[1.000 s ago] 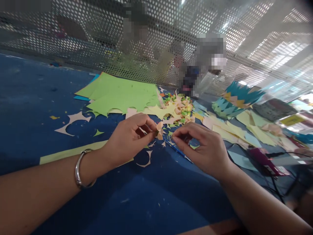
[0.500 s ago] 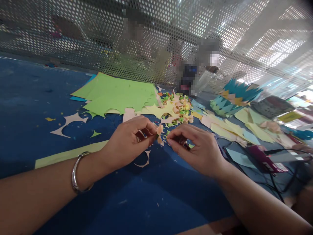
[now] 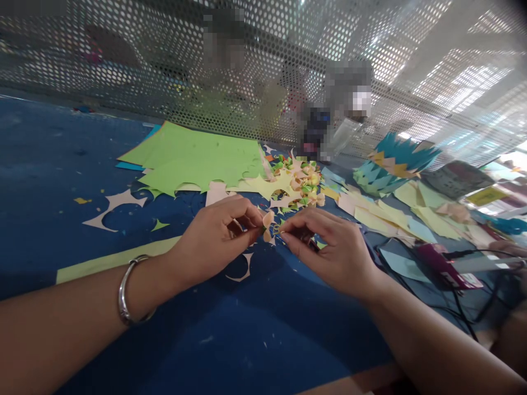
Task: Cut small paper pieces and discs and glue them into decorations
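Between thumb and forefinger, my left hand [image 3: 224, 230] pinches a small peach paper flower [image 3: 268, 225] above the blue table [image 3: 230, 340]. Facing it, my right hand [image 3: 329, 244] has its thumb and index fingertip pressed together close to the flower. Anything inside that pinch is too small to make out. A narrow gap separates the two hands. Beyond my fingertips lies a pile of small paper flowers [image 3: 308, 178] in peach, yellow and green. A curved paper offcut [image 3: 242, 270] rests just below my left hand.
Green paper sheets [image 3: 201, 156] with scalloped edges lie behind my left hand. To the right are a teal paper crown [image 3: 395, 162], pale paper strips [image 3: 379, 214] and a maroon box [image 3: 447, 266] with black cables. A perforated metal screen [image 3: 164, 71] borders the table's far side.
Almost nothing differs. The peach flower in my left hand has shifted and turned very slightly, and the view has drifted a little.
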Demonstrator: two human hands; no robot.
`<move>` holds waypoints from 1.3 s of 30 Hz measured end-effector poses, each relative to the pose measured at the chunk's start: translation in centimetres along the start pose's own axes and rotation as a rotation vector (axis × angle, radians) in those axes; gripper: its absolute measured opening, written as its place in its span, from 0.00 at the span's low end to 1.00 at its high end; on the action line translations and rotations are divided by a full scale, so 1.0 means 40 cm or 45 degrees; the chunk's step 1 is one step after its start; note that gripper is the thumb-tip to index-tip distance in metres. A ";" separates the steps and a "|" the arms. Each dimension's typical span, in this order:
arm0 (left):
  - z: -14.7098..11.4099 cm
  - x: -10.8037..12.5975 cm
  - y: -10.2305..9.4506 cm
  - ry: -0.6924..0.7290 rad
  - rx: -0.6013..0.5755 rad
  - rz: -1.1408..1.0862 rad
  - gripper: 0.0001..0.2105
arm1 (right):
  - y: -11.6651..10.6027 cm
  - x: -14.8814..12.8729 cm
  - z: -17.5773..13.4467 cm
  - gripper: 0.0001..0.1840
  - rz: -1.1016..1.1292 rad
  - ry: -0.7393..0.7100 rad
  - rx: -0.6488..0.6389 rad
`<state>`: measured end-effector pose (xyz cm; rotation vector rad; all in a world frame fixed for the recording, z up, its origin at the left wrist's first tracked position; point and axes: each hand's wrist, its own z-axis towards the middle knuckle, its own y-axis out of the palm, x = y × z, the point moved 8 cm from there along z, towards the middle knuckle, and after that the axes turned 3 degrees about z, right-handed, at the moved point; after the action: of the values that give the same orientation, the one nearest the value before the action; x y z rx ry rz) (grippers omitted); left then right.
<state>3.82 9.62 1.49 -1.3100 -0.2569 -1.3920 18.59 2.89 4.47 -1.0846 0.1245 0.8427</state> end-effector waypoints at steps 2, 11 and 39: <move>-0.001 0.003 -0.001 0.031 0.009 -0.002 0.02 | -0.001 -0.003 0.000 0.04 -0.010 -0.010 0.010; -0.006 0.013 -0.004 0.094 0.015 0.079 0.03 | 0.000 -0.005 0.003 0.04 -0.046 -0.016 0.017; -0.012 0.030 0.000 0.154 0.008 0.218 0.04 | 0.004 -0.012 0.006 0.06 -0.041 0.013 0.044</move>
<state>3.89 8.59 2.26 -1.2081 -0.0659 -1.3177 18.08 2.86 4.71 -1.0560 0.1294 0.8035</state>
